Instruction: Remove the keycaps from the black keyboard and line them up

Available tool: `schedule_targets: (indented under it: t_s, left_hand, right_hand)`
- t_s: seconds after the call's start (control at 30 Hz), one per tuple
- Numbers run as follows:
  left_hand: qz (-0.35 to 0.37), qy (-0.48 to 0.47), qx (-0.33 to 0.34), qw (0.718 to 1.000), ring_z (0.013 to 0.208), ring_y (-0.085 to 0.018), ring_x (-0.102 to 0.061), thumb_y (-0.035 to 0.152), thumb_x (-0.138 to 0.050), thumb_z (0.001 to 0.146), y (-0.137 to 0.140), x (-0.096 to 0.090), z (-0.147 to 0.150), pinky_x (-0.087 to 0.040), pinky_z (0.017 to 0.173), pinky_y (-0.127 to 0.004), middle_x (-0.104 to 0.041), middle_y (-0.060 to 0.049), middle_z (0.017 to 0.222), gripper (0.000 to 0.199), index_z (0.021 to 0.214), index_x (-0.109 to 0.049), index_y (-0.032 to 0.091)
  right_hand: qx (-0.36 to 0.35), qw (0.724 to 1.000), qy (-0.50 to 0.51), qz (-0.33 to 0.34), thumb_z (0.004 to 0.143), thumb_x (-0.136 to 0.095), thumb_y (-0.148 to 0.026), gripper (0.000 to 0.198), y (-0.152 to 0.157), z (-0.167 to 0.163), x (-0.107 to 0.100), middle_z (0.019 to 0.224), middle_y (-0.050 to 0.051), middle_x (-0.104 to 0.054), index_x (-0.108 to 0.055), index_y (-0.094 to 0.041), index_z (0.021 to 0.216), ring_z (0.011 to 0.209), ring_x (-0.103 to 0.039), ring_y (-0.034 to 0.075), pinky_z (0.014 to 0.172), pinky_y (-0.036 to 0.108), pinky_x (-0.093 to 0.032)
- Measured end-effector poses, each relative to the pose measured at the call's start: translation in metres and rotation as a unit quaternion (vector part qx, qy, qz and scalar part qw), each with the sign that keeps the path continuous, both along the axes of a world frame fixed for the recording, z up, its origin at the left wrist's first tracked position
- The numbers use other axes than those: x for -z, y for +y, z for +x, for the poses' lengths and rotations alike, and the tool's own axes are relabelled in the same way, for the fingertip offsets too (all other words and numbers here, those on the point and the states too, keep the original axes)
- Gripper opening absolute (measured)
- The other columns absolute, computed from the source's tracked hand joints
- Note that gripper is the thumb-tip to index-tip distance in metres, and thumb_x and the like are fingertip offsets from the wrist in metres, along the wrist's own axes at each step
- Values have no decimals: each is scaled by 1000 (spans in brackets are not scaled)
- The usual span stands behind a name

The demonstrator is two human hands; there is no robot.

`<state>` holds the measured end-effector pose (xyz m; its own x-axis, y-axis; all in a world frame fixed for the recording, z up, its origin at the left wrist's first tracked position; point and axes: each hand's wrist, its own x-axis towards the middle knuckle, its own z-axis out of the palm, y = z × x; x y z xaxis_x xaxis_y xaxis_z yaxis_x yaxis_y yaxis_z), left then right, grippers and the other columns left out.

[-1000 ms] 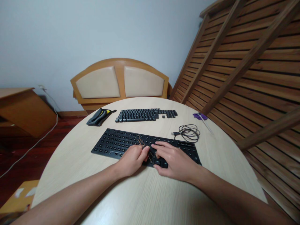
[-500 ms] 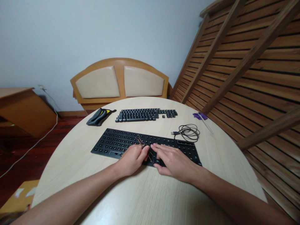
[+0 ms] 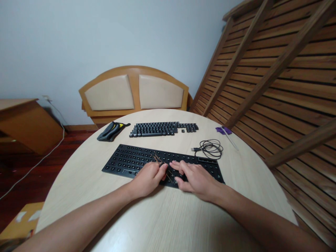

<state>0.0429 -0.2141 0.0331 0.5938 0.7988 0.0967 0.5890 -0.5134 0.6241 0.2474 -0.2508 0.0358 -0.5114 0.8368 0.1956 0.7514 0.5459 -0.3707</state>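
Observation:
A black keyboard base [image 3: 126, 157], stripped of most keycaps so its switches show, lies slanted on the round table. My left hand [image 3: 151, 176] is closed around a wire keycap puller [image 3: 156, 158], whose thin wires stick out above and below the fist over the keyboard's lower middle. Close beside the puller's lower end is my right hand [image 3: 194, 179], its thumb and index finger curled toward each other and other fingers stretched over the switches. What lies between the right thumb and index finger is hidden.
Rows of loose black keycaps [image 3: 153, 129] lie behind the keyboard. A grey-black pouch with yellow [image 3: 111, 132] is at left. To the right are a coiled USB cable [image 3: 211, 149], a purple cloth [image 3: 223, 130] and a thin light stick [image 3: 232, 141]. A wooden slatted frame [image 3: 278, 70] leans at right.
My right thumb and fingers have curled and drawn slightly right, away from the puller's tip. The dark keycap seen by them earlier is out of sight. My left hand has barely moved.

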Motion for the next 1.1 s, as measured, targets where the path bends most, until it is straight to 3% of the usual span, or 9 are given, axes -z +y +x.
schedule_targets:
  t_s: [0.07, 0.27, 0.47, 0.67, 0.9, 1.1]
  left_hand:
    - [-3, 1, -1, 1000, 57, -16, -55, 39, -25, 101, 0, 0, 0, -39, 62, -28, -58, -2, 56, 55, 59, -54, 19]
    - [-5, -7, 10, 1000, 60, -18, -58, 41, -25, 102, 0, -1, 0, -41, 65, -29, -62, -4, 60, 57, 62, -57, 18]
    - [-8, -18, 29, 999, 63, -17, -58, 41, -26, 102, 2, -2, -2, -42, 67, -29, -64, -4, 64, 55, 65, -58, 18]
    - [-4, -19, 36, 999, 62, -17, -57, 37, -28, 102, 2, -2, -2, -41, 65, -28, -62, -3, 65, 51, 66, -58, 18]
    - [-18, -29, 38, 999, 64, -17, -59, 36, -27, 103, 2, -3, -2, -42, 65, -28, -65, -3, 66, 53, 68, -62, 17]
    - [-6, -18, 41, 999, 66, -18, -62, 35, -30, 103, 2, -2, -3, -43, 67, -28, -67, -3, 69, 50, 68, -62, 17]
  right_hand:
    - [19, 999, 15, -28, 85, -59, -22, 21, 0, 1, -2, 129, 13, -65, -54, -21, 106, 113, -65, 29, 89, 44, -57]
    - [13, 995, 90, -44, 95, -52, -31, 12, 1, 7, -5, 125, 11, -67, -51, -22, 102, 116, -64, 25, 94, 43, -53]
    - [118, 986, 113, 25, 95, -53, -40, 17, 14, 24, -15, 97, 4, -73, -56, -23, 98, 90, -70, 22, 78, 34, -52]
    - [144, 984, 58, 88, 91, -59, -38, 17, 45, 40, -23, 92, 4, -71, -65, -22, 93, 86, -66, 21, 76, 32, -49]
    - [199, 975, -74, 65, 89, -61, -37, 19, 97, 43, -26, 88, 2, -73, -68, -25, 102, 82, -67, 21, 66, 28, -45]
    - [232, 963, -123, 63, 91, -57, -34, 22, 129, 38, -22, 96, 6, -74, -69, -24, 105, 91, -67, 25, 72, 30, -45]
